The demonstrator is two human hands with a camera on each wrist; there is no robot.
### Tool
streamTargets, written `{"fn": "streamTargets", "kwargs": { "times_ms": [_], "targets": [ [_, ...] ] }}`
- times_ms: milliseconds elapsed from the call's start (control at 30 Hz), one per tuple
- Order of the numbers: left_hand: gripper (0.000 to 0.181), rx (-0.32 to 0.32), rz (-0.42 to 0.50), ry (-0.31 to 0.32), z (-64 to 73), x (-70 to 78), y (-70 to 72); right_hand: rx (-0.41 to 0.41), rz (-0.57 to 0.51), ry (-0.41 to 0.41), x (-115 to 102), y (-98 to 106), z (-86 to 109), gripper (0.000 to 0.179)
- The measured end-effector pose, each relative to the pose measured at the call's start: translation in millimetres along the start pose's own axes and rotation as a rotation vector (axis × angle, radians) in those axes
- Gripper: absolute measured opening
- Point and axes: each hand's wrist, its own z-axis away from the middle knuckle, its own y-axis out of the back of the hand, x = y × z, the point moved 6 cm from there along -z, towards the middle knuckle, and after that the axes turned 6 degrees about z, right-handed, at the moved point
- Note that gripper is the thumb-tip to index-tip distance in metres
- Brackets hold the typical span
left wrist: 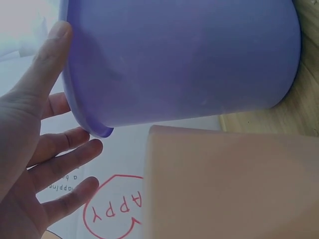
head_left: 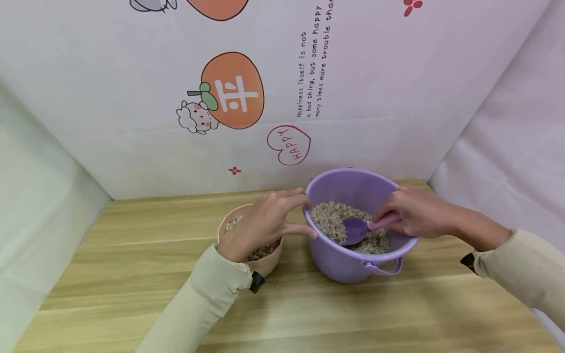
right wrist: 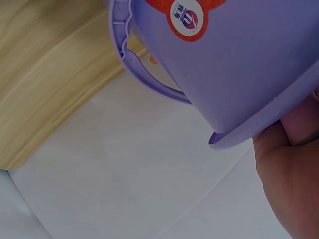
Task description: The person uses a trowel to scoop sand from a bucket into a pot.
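Wood-grain tabletop (head_left: 132, 294) — purple scoop (head_left: 354, 231), pinkish handle (head_left: 384, 221)

The yellowish, wood-grained bench (head_left: 132, 274) carried two vessels: a purple bucket (head_left: 340, 267) and, just beside it on the person's left, a smaller peach-coloured pot (head_left: 268, 264). A strip of grain showed between them.

The left hand (head_left: 265, 220) stretches across the peach-coloured round pot (head_left: 269, 264), hiding some rim and part of the grainy contents (head_left: 260, 254)! To the right, the handle end of the purple plastic scoop (head_left: 356, 231) lies hidden inside the right hand (head_left: 412, 213). Right wrist view: the top edge clips the orange-red sticker (right wrist: 187, 17) on the purple plastic bucket (head_left: 340, 267), smallest lettering unreadable. Far side, an orange round print (head_left: 218, 7), cut off!
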Motion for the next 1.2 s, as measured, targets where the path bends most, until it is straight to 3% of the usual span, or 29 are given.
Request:
{"fn": "streamTargets", "kwargs": {
  "times_ms": [400,700,1200],
  "targets": [
    [0.044,-0.001,0.003,0.014,0.3,-1.4,0.0,0.018,0.008,-0.009,-2.5,1.0,0.1,0.025],
    [0.043,0.021,0.002,-0.008,0.2,-1.1,0.5,0.038,0.006,-0.077,1.9,-0.5,1.1,0.029],
    [0.044,0.027,0.011,-0.032,-1.2,-0.9,0.5,0.034,-0.095,-0.086,1.9,-1.5,1.2,0.027]
  ]
}}
